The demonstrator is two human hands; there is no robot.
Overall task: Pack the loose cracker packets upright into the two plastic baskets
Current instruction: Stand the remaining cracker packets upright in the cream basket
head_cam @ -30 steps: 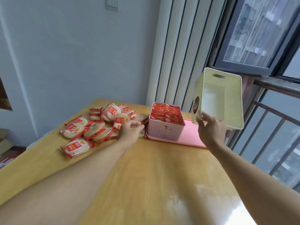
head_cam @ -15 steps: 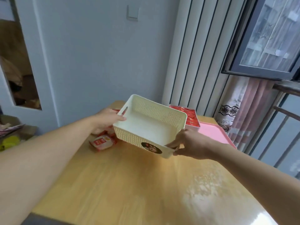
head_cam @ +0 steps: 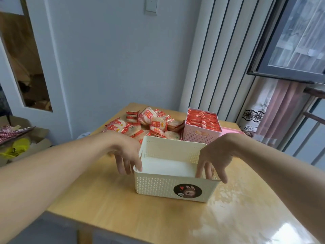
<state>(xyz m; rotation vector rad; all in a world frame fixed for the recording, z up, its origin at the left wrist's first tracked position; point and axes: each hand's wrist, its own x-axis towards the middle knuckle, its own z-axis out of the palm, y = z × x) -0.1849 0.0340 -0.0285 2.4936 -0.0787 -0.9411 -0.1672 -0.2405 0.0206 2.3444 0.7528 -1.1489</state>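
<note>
1. Your left hand [head_cam: 126, 156] is at the left end of the cream basket [head_cam: 174, 170], fingers hanging loose and pointing down against the wall and rim. They look relaxed rather than clamped, so you appear to be letting go.
2. Your right hand [head_cam: 213, 160] is at the right end. Some fingers drop inside the rim and others fall outside it, draped over the edge; whether they still pinch the wall is hard to tell from this angle.
3. What changed: half a second ago you held this basket tilted in the air between both hands, and a second ago your right hand alone had it raised near the window. Now it sits flat on the worktop [head_cam: 133, 213], opening up, sticker facing you, and it holds nothing.
4. What that means: the second container is in place and ready to load.
5. Just behind it lies the pile of loose cracker packets [head_cam: 146, 125], flat and jumbled, close to the basket's far wall.
6. To the right of the pile stands the pink basket [head_cam: 200, 137] on a pink tray [head_cam: 232, 132], already filled with packets set on edge.
7. Judged from this, about half the job is done; next comes picking packets from the pile and standing them up in the cream basket.
</note>
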